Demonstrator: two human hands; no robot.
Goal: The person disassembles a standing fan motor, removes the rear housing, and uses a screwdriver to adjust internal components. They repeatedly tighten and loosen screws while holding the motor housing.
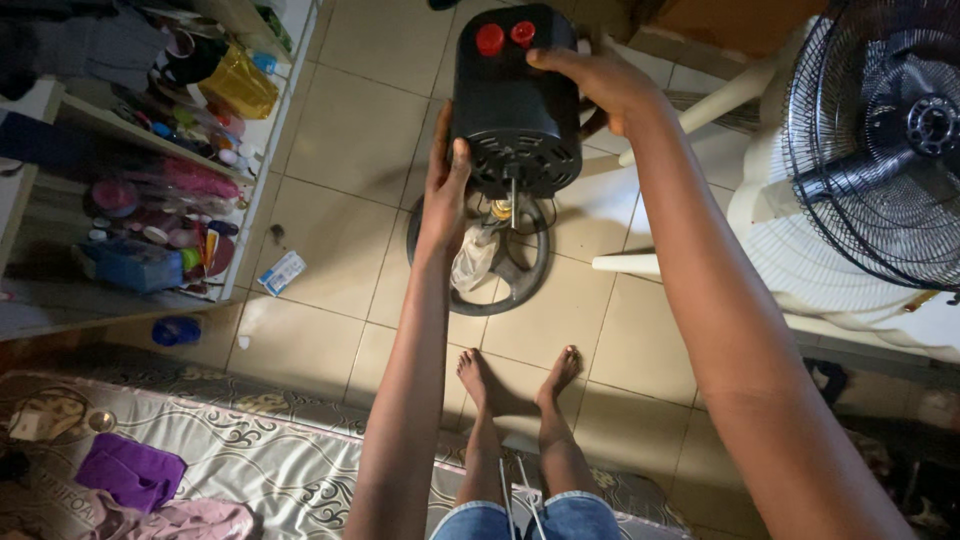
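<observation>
I hold a black fan motor housing [515, 100] out over the tiled floor with both hands. It has two red knobs [505, 36] on top and a metal shaft [512, 200] pointing toward me. My left hand [445, 185] grips its lower left side. My right hand [600, 85] wraps around its upper right side. Below the motor, on the floor, sits the round fan base [478, 252] with a crumpled plastic bag [472, 258] on it. My bare feet [515, 375] rest on the tiles just in front of the base.
A black wire fan guard [880, 140] leans on a white plastic chair [790, 215] at right. A cluttered shelf [150, 170] of small items stands at left. A patterned mattress [260, 450] with purple cloth [130, 470] lies near me. A small box [281, 272] is on the floor.
</observation>
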